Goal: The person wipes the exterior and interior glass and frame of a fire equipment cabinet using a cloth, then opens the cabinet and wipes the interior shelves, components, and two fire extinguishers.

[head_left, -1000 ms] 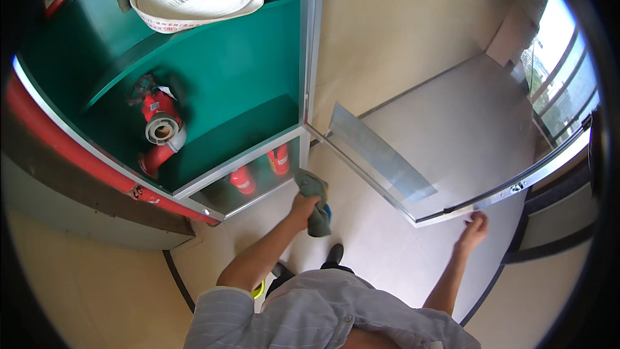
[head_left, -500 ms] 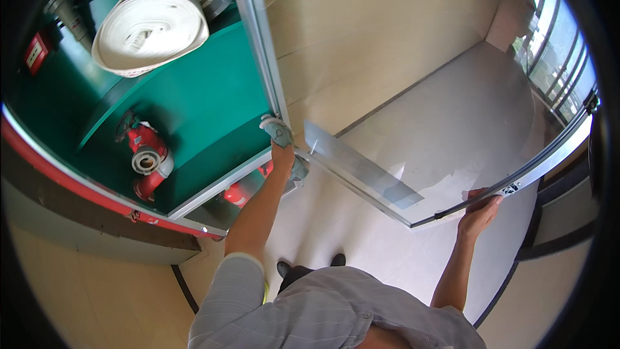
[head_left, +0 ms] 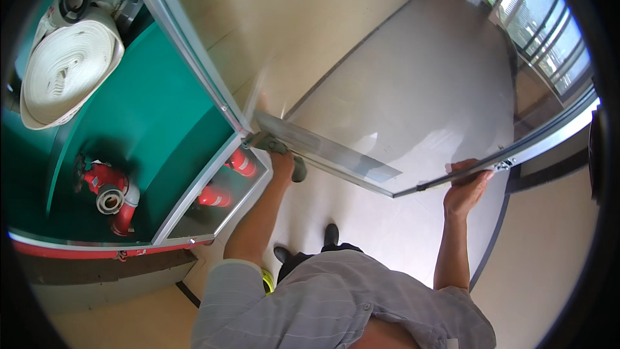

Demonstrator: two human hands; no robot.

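Observation:
My left hand (head_left: 282, 163) is closed round the grip of what looks like a dark green cordless drill (head_left: 298, 170). The tool's front end reaches the lower hinge corner, where a metal-framed glass door (head_left: 349, 173) meets the cabinet frame (head_left: 177, 39). Whether its tip touches a screw is too small to make out. Far to the right, my right hand (head_left: 466, 197) grips the free edge of the door's frame near a latch (head_left: 505, 164), its fingers partly behind the frame. The door stands swung out from the green-lined cabinet.
Inside the cabinet are a rolled white fire hose (head_left: 68, 74) and a red hydrant valve (head_left: 103, 184). Red extinguishers (head_left: 214, 197) show behind the lower glass section (head_left: 239, 203). Windows (head_left: 542, 19) are at the far right. Beige walls (head_left: 549, 252) flank the pale floor (head_left: 381, 239).
My view has turned, so the cabinet sits further left. The drill's front end has come to the hinge corner, lower on the frame. My right hand keeps its hold on the door.

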